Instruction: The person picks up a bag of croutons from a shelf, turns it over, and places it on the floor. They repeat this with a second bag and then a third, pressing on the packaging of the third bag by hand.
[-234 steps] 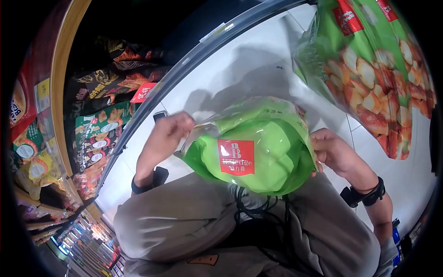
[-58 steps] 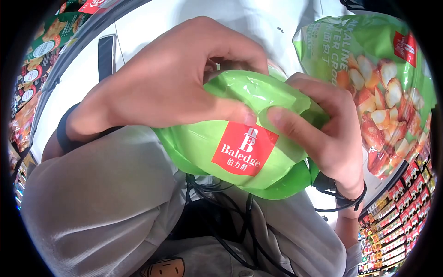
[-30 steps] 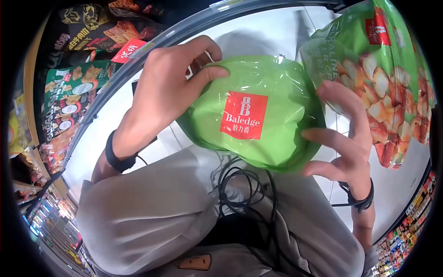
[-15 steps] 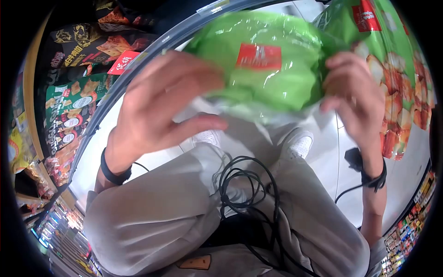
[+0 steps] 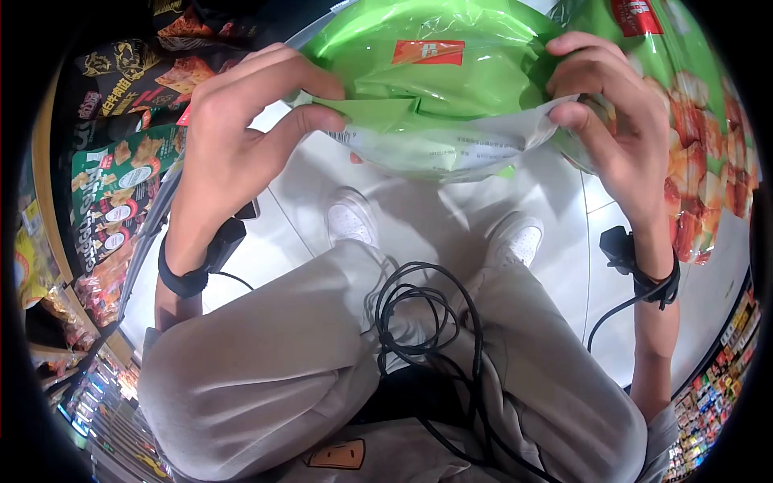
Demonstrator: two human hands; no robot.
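Off to the left, a store shelf (image 5: 50, 201) packed with snack packets (image 5: 109, 193) — dark, green and red ones stacked in rows. Upper right, a large green bag printed with croutons (image 5: 708, 121), red label at its top. Below, pale floor tiles (image 5: 266, 258), two white sneakers (image 5: 351, 217) set apart on them, grey trousers (image 5: 266, 362) above. Across the lap, a coil of black cable (image 5: 419, 322) — looped loosely. Far lower right, more shelves of small colourful goods (image 5: 717, 386).
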